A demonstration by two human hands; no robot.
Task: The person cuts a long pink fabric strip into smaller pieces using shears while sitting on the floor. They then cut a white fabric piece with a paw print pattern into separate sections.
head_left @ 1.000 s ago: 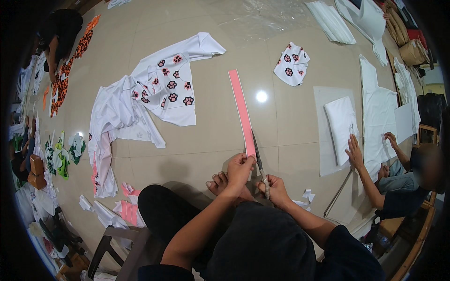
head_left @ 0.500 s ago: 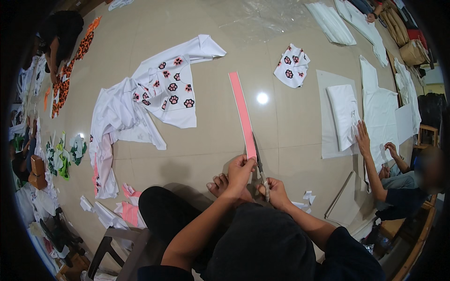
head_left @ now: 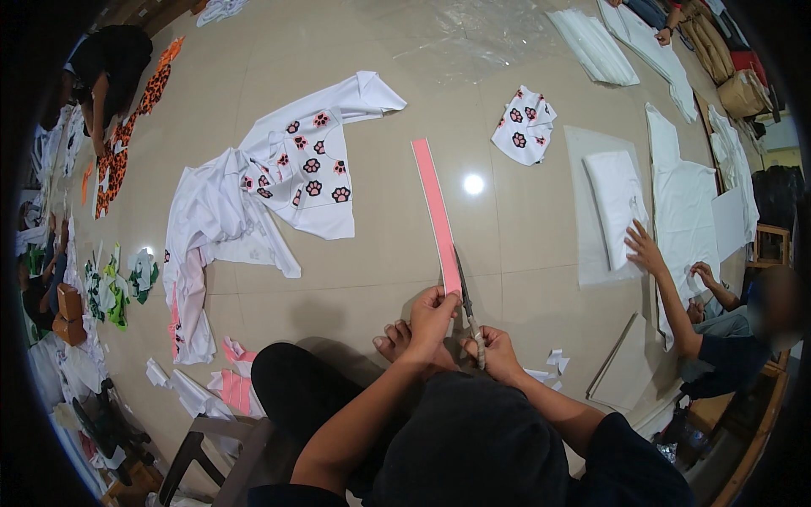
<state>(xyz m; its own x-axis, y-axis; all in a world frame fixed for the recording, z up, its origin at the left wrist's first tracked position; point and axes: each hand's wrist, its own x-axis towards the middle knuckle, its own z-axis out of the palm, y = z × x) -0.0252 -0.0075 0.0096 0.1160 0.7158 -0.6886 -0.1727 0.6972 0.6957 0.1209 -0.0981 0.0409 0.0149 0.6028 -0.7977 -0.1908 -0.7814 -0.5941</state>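
Observation:
My left hand (head_left: 432,317) pinches the near end of a long pink fabric strip (head_left: 433,203) with pale edges, which stretches away from me over the tiled floor. In my right hand (head_left: 497,353) is a pair of scissors (head_left: 470,306), its handles wrapped in something pale. The dark blades lie along the right edge of the strip, close to my left fingers. Whether the blades are parted cannot be made out. Beyond to the left lies a crumpled white garment (head_left: 211,207) with a paw-print panel (head_left: 311,169). A smaller folded paw-print piece (head_left: 525,127) rests at the far right.
White and pink scraps (head_left: 234,384) lie by my left knee, near a dark plastic chair (head_left: 198,452). On the right a co-worker's hand (head_left: 645,249) touches a folded white cloth (head_left: 614,198). Another person (head_left: 110,63) bends over orange spotted fabric (head_left: 127,139) at far left.
The view has shifted slightly, so the floor things sit a little lower. My hands, strip and scissors keep nearly the same arrangement. The co-worker's hand on the right has moved slightly left on the folded cloth.

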